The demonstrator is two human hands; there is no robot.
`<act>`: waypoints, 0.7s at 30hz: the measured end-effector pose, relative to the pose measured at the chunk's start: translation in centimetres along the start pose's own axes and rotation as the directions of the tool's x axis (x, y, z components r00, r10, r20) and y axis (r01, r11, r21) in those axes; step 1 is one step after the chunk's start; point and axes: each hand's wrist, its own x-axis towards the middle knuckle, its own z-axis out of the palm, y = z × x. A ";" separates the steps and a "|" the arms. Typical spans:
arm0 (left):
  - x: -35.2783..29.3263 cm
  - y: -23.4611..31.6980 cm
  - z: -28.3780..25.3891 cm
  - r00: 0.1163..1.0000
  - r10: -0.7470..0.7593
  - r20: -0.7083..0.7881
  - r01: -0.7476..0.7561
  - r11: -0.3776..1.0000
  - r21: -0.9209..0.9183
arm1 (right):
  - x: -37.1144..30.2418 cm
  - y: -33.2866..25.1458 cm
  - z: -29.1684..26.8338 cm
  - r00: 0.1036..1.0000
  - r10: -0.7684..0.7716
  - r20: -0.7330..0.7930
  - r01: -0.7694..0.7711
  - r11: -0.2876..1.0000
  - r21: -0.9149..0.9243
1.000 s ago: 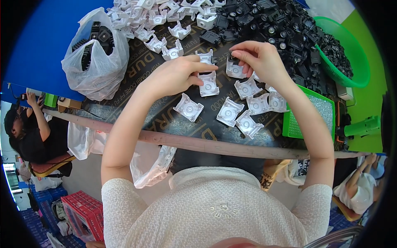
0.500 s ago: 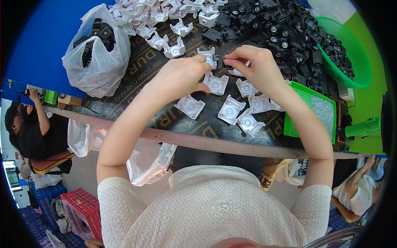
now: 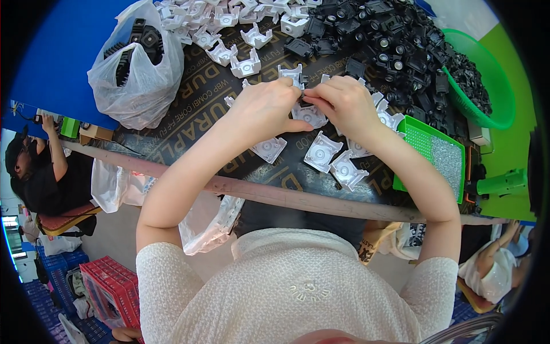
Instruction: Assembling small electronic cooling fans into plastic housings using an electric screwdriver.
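My left hand (image 3: 270, 109) is closed on a white plastic housing (image 3: 291, 73), a square piece with raised corners that shows past the fingertips. A small dark fitting sits on the housing's right side. My right hand (image 3: 345, 103) meets the left one there, its thumb and forefinger pinched on a small black part that the fingers mostly hide. Below the hands, another white housing (image 3: 310, 116) lies flat on the dark board. More loose housings (image 3: 321, 151) lie around both wrists, some partly covered by my hands.
A heap of black plastic parts (image 3: 395, 51) fills the back right, beside a green basket (image 3: 504, 94) of small black pieces. A green tray (image 3: 415, 140) holds tiny silvery pieces. White housings (image 3: 226, 18) pile at the back; a plastic bag (image 3: 134, 97) with black parts stands left.
My right hand has moved left and slightly down, bringing its pinched fingertips against the left hand's. My left hand has shifted a little right.
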 end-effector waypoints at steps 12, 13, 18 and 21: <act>-0.3 -0.7 0.2 1.000 -0.011 -0.015 0.010 0.994 -0.109 | -0.4 0.3 0.4 0.997 -0.081 -0.019 0.080 0.995 -0.055; -0.4 -0.7 0.2 1.000 -0.011 -0.015 0.010 0.994 -0.109 | -0.4 0.3 0.4 0.997 -0.081 -0.019 0.080 0.995 -0.055; -0.4 -0.7 0.6 1.000 -0.024 0.010 0.024 0.995 -0.098 | -0.2 0.1 0.1 0.998 -0.065 0.024 0.067 0.993 -0.096; -0.6 -0.4 0.5 0.999 -0.041 0.003 0.041 0.993 -0.110 | 0.0 -0.1 -0.5 0.995 -0.025 0.100 0.036 0.993 -0.112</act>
